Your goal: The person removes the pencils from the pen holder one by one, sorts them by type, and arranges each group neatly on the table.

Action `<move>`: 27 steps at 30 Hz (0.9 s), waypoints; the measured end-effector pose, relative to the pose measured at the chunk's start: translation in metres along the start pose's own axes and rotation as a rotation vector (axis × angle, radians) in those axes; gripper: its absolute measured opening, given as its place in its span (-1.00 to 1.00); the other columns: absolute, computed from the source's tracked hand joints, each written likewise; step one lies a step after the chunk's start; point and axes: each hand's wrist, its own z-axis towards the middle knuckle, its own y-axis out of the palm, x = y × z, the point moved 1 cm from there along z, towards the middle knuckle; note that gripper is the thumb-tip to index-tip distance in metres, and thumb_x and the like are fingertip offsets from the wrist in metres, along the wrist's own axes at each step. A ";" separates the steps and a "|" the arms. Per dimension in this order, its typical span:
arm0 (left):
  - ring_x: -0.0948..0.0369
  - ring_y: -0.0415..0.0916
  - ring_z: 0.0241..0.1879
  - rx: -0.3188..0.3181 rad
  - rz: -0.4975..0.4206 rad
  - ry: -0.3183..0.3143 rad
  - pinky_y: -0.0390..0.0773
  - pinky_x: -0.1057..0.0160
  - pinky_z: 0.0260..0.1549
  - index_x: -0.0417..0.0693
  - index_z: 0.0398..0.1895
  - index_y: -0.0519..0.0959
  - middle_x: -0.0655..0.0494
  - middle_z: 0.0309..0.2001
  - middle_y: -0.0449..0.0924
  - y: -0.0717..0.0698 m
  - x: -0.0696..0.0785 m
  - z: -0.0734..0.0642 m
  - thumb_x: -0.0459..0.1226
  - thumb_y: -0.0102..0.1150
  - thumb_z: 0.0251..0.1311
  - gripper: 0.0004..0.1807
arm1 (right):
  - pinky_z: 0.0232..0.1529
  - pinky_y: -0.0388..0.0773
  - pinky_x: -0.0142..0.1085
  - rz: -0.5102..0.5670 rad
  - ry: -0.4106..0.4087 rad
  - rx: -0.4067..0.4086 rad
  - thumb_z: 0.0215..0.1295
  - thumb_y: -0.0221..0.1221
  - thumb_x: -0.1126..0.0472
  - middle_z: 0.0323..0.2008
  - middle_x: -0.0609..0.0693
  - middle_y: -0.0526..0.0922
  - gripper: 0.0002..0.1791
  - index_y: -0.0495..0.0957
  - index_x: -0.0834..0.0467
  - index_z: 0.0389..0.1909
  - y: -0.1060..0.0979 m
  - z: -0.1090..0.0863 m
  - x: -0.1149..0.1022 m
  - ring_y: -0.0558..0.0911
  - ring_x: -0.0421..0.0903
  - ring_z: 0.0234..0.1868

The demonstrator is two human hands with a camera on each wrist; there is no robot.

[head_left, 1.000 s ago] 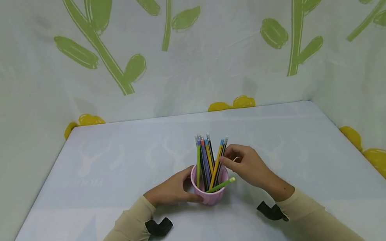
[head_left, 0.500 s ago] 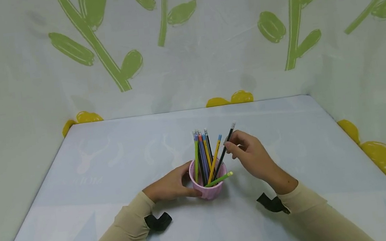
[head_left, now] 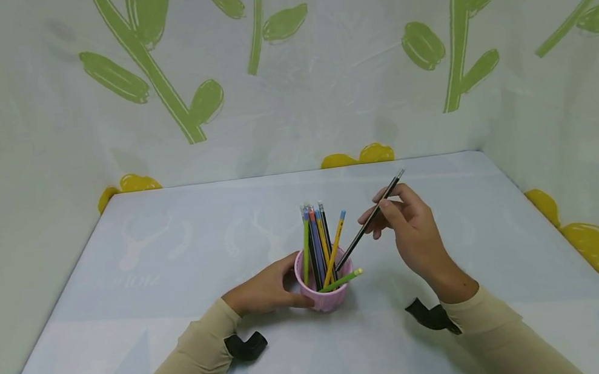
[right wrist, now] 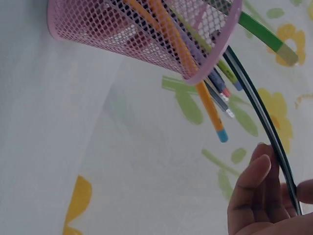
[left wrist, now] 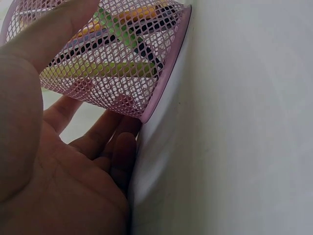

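Note:
In the head view a pink mesh pencil cup [head_left: 327, 302] stands on the table, holding several pencils with their eraser ends up. My left hand [head_left: 266, 287] grips its left side between thumb and fingers; the left wrist view shows the thumb across the mesh wall [left wrist: 105, 88]. Out to the right, my right hand [head_left: 419, 238] pinches a slanting black pencil [head_left: 371, 219], whose lower end is still inside the cup's rim. A yellow pencil [head_left: 335, 244] with a blue end leans in the cup, and a short green pencil [head_left: 344, 280] pokes out over the front right rim.
The pale table [head_left: 186, 357] spreads around the cup. Behind and at both sides rise light walls [head_left: 334, 98] printed with green leaves and yellow flowers. A black strap end [head_left: 246, 346] hangs at the left sleeve, another [head_left: 432, 316] at the right.
My right hand has drawn the black pencil upward and to the right, and the pencil now leans further over. The left hand has kept its hold on the cup.

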 end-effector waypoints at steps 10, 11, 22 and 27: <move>0.34 0.19 0.46 -0.004 -0.011 -0.011 0.08 0.07 0.50 0.40 0.41 0.28 0.45 0.33 0.39 0.002 -0.001 -0.001 -0.14 0.54 0.00 -0.11 | -0.47 0.59 -0.36 0.131 -0.110 0.128 0.61 -0.16 0.24 -0.42 -0.03 0.71 -0.80 0.39 0.23 0.00 -0.011 0.001 -0.009 0.62 -0.11 -0.52; 0.34 0.19 0.46 -0.005 -0.012 -0.011 0.08 0.07 0.50 0.40 0.41 0.28 0.45 0.33 0.39 0.002 -0.001 -0.001 -0.14 0.54 0.00 -0.10 | -0.48 0.59 -0.37 0.129 -0.111 0.131 0.61 -0.17 0.24 -0.42 -0.03 0.71 -0.79 0.38 0.27 0.00 -0.012 0.001 -0.009 0.62 -0.11 -0.52; 0.35 0.16 0.47 0.004 -0.007 -0.006 0.07 0.09 0.51 0.40 0.41 0.28 0.45 0.35 0.38 0.000 0.002 0.001 -0.16 0.54 -0.01 -0.10 | -0.47 0.61 -0.36 -0.034 0.046 0.095 0.62 -0.19 0.21 -0.46 -0.08 0.67 -0.78 0.40 0.16 0.04 -0.013 0.009 0.005 0.55 -0.04 -0.59; 0.36 0.17 0.46 -0.001 -0.004 -0.008 0.07 0.09 0.51 0.40 0.42 0.27 0.46 0.35 0.38 0.001 0.000 -0.001 -0.15 0.54 -0.01 -0.09 | -0.49 0.59 -0.35 -0.052 0.076 0.026 0.61 -0.17 0.24 -0.46 0.00 0.67 -0.80 0.39 0.15 0.05 -0.013 0.012 0.019 0.54 0.00 -0.59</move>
